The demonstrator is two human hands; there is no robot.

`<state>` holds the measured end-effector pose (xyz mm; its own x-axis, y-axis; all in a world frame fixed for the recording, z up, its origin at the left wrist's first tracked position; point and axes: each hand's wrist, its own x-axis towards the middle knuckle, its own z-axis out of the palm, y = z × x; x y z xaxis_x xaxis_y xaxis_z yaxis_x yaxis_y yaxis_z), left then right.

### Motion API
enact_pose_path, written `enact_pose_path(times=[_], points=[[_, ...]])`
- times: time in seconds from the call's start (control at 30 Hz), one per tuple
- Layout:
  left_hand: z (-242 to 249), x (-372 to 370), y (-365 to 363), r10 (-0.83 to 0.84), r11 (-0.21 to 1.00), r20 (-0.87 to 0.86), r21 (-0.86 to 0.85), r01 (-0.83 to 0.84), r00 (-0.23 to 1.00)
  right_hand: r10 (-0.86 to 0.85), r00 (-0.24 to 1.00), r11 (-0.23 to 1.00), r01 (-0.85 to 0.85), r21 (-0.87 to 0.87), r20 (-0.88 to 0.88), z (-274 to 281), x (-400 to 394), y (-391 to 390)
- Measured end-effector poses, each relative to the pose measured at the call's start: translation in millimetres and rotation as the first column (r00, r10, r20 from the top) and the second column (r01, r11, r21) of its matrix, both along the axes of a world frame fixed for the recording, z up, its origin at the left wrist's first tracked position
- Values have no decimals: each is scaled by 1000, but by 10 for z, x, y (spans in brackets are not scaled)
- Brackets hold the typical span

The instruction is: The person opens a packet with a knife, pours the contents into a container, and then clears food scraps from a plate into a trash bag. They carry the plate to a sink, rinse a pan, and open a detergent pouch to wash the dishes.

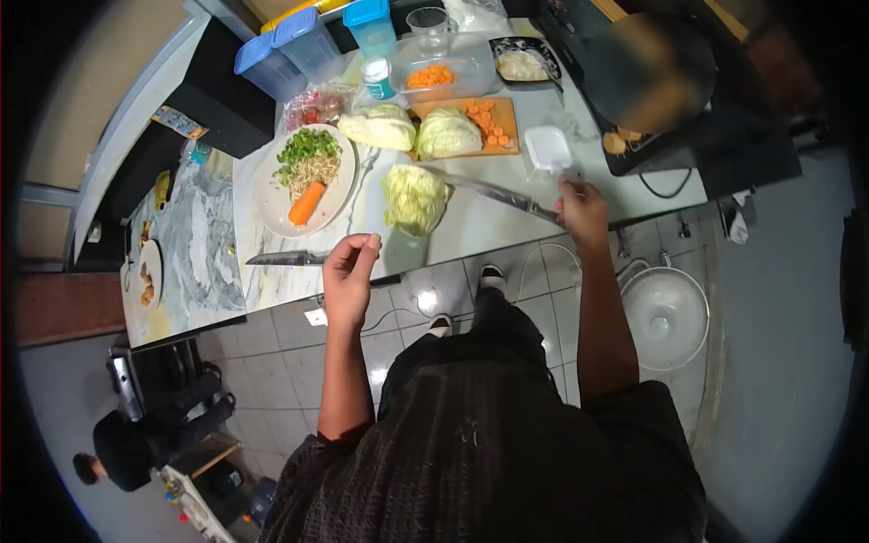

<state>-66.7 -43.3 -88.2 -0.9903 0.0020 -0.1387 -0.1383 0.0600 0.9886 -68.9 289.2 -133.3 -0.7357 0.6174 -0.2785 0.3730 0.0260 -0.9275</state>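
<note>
My right hand (584, 213) is closed around the handle end of a long silver knife (498, 192), whose far end reaches the cut cabbage (416, 199) on the counter. My left hand (348, 276) is held near the counter's front edge, thumb and fingers pinched together; what they hold, if anything, does not show. Beside it, a dark-bladed knife (279, 259) points left, its handle end hidden by that hand. More cabbage pieces (450, 134) sit behind, at the orange cutting board (507, 113) with sliced carrot (491, 127).
A plate (267, 195) holds chopped greens, sprouts and a carrot (307, 204). Behind are a clear container (475, 68) with shredded carrot, blue-lidded containers (308, 45) and a black dish (543, 77). To the right are a white tub (548, 149) and a pan (652, 77) on a stove.
</note>
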Motion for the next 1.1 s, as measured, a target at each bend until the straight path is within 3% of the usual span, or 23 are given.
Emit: enact_pose_path(times=[0.03,0.1,0.17,0.2,0.23,0.27,0.3,0.33,0.4,0.53,0.6,0.73,0.8,0.87,0.9,0.97,1.1], points=[[4,-49,63,44,999,18,-12,-44,999,13,1000,1000,-13,-21,13,56,-31,14],[52,-194,212,67,998,28,-20,-66,997,118,951,984,-150,-92,-284,336,-71,121],[83,-372,334,35,998,24,-61,-34,999,165,889,933,-281,-225,-427,976,7,91],[72,-452,379,36,998,13,-54,-35,999,175,751,884,-404,-234,-636,1185,64,95],[82,-529,434,45,997,15,-67,-44,999,93,749,788,-458,-411,-656,1465,161,70],[85,-614,495,50,998,9,-50,-49,999,215,627,778,-573,-256,-749,1622,194,126],[91,-683,548,51,998,1,-31,-51,999,207,485,738,-648,-189,-850,1708,178,151],[100,-738,609,67,997,9,-38,-67,998,422,345,589,-807,-36,-838,1858,116,336],[78,-821,688,71,997,29,-28,-70,997,469,265,482,-876,-8,-843,2084,1,371],[28,-1010,806,28,999,26,29,-29,999,370,251,551,-835,-7,-894,2115,-159,175],[-6,-1088,792,24,999,36,21,-25,999,305,438,638,-753,-160,-846,2107,-167,69],[40,-1316,733,3,998,2,69,-3,1000,422,465,733,-680,-9,-778,1999,-94,123],[46,-1385,663,-11,997,-6,79,12,1000,204,790,922,-354,-159,-578,1822,-147,24],[33,-1481,600,-27,994,-27,104,29,999,227,916,956,-274,-103,-331,1412,-307,237],[46,-1505,575,-27,993,-28,112,30,999,173,979,975,-185,-124,-109,1102,-357,336],[91,-1561,529,-27,995,-32,94,30,999,127,956,990,-106,-91,265,654,-339,439],[-7,-1707,380,-68,988,6,137,66,998,205,908,967,-131,-218,365,242,-296,345]])
